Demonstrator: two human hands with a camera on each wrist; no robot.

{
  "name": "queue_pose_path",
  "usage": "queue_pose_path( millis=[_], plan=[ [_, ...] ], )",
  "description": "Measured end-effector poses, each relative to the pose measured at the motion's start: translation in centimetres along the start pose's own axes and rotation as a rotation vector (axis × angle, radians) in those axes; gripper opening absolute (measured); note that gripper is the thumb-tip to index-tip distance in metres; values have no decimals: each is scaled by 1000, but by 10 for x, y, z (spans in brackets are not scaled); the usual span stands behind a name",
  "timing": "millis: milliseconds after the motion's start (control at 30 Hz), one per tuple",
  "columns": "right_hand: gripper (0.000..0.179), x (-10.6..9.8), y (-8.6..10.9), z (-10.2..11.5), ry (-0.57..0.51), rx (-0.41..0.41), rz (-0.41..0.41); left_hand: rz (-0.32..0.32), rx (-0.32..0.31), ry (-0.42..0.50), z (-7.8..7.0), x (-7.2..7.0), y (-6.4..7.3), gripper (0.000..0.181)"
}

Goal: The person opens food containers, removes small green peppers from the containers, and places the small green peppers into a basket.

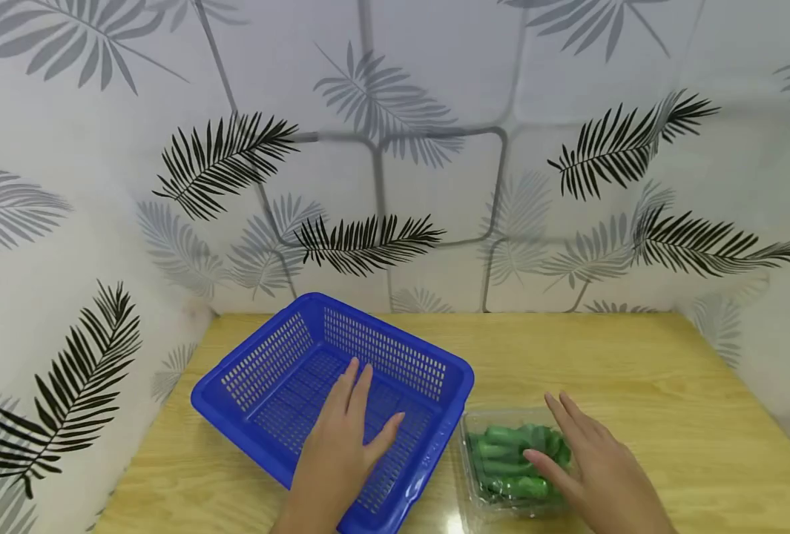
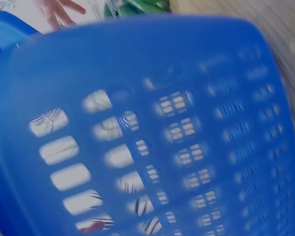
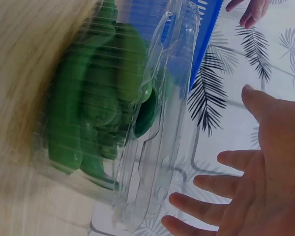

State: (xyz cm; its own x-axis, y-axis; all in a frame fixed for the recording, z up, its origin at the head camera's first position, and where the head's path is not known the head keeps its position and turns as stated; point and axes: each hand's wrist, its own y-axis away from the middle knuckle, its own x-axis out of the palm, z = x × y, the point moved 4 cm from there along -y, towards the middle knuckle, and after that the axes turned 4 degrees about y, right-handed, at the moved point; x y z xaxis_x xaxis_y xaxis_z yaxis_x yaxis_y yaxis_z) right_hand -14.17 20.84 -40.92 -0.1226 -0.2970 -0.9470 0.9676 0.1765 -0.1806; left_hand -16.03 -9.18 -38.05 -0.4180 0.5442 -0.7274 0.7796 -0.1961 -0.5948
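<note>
Both hands are spread and relaxed, and I see nothing held in either. Furthest left hangs pale cloth printed with black and gray leaves; it runs along the back as well. Next comes my blue plastic basket, with slotted walls and a raised rim, set at an angle on the worktop. In front of it, as the head view has it, is my left hand, 2 fingers stretched forward and the thumb held wide; I cannot tell whether it touches the plastic. Just right of the basket sits a clear plastic box, with several long green vegetables lying inside it. At the box's right side is my right hand, fingers and thumb apart. Its wrist view shows all 5 digits spread beside the box. Further right, bare yellow wood grain runs to the cloth.
</note>
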Motion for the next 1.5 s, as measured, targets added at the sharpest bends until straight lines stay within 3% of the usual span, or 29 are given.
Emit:
queue_pose_path(
  millis=[200,333,567,833,1133,1333,1500],
  plan=[
    [61,3,8,-9,-121,10,82,-67,132,21,-18,-2,14,48],
    [54,3,10,-16,-195,-13,98,-79,195,-14,-30,-4,13,44],
    [52,3,22,-29,-249,26,129,-47,336,-48,-52,-2,11,39],
    [46,4,31,-44,-252,60,159,-1,544,57,-83,-1,17,29],
    [53,8,41,-55,-241,144,194,-38,592,5,-100,13,29,38],
    [49,16,47,-63,-250,180,224,37,612,-24,-109,29,39,22],
    [45,25,51,-69,-299,241,260,62,670,-155,-115,48,49,21]
  ],
)
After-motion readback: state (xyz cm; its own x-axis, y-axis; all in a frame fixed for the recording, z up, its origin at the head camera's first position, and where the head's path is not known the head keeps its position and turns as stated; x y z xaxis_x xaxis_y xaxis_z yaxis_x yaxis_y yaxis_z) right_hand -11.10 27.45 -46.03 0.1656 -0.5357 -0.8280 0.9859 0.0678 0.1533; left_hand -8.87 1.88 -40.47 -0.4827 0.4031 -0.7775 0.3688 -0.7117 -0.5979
